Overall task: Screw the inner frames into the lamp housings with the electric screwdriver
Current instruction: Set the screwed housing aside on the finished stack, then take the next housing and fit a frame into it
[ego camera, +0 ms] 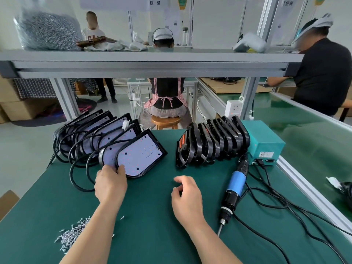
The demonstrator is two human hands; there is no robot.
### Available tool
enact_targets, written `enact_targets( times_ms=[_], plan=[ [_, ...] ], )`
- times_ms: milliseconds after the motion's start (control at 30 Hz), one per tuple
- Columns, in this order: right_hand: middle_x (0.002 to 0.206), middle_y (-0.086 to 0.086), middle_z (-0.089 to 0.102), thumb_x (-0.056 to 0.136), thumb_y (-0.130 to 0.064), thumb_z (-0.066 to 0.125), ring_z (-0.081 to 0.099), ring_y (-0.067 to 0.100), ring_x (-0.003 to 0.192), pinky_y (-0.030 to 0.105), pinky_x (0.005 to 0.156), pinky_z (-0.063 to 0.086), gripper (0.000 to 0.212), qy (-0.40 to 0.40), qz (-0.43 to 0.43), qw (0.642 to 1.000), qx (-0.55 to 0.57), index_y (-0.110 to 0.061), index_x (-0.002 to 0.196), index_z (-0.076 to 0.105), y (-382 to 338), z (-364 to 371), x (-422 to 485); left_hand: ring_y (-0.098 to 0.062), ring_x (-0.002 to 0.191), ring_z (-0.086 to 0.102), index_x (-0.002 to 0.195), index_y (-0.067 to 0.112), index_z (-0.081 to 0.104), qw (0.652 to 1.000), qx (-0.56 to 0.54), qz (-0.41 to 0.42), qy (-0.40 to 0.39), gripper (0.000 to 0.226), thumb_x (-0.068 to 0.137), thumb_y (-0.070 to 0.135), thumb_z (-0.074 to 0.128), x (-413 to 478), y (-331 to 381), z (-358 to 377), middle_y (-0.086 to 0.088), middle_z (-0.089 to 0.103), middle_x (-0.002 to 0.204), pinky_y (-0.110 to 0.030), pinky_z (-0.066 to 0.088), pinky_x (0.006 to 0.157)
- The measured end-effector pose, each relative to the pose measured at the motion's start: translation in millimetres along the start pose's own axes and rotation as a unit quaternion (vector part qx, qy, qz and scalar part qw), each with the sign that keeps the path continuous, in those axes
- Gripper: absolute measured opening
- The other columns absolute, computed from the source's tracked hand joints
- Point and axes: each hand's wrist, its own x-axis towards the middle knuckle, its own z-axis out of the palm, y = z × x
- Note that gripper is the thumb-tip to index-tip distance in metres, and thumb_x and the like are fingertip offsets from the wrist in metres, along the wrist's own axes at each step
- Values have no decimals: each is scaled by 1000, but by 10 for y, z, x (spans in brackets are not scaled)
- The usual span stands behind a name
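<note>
A row of black lamp housings with white LED boards leans on the green mat at the left; my left hand grips the near edge of the front lamp housing. To the right stands a row of black inner frames, leaning against each other. My right hand hovers over the mat between the rows, fingers loosely curled, holding nothing. The electric screwdriver, blue and black, lies on the mat to the right of that hand, bit pointing toward me. A pile of loose screws lies near my left forearm.
A teal power box sits behind the screwdriver, with black cables trailing across the mat at right. A shelf overhead carries a bag of screws. Other workers sit beyond the bench. A conveyor runs along the right.
</note>
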Motion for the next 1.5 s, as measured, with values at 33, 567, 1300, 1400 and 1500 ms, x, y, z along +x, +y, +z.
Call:
enact_targets(
  times_ms=[33,567,1300,1400,1500],
  plan=[
    [115,-9,56,97,-8,53,58,6,95,27,94,46,29,1,0,1000,1,-16,123,62,3,0,1,-39,87,53,93,2,61,1000,-1,9,-1,31,99,33,56,6,-1,-3,-23,62,104,-45,44,78],
    [92,-9,68,104,-37,50,68,2,69,11,66,45,23,24,56,990,127,-23,122,53,-36,-32,27,-16,67,77,71,9,53,938,-304,-67,-153,27,85,23,70,-995,150,105,4,65,56,-38,49,74],
    [97,9,69,93,0,50,61,10,45,26,54,53,44,53,152,966,203,-9,135,57,-37,-118,45,-38,110,59,103,9,58,964,241,101,-46,16,89,4,51,-293,-173,-480,-16,64,116,-40,44,92],
    [86,4,68,93,0,51,59,11,46,34,61,55,44,60,147,967,197,-10,135,57,-51,-132,38,-36,102,60,110,9,70,984,112,101,-90,24,90,9,58,-381,-101,-446,-15,68,111,-37,47,86],
    [91,2,69,94,-5,51,63,21,72,43,80,56,46,48,131,977,163,-15,138,56,-111,-164,-27,-28,69,70,92,10,72,982,-45,60,-173,12,84,7,64,-649,-38,-373,-9,73,79,-37,60,71]
  ],
)
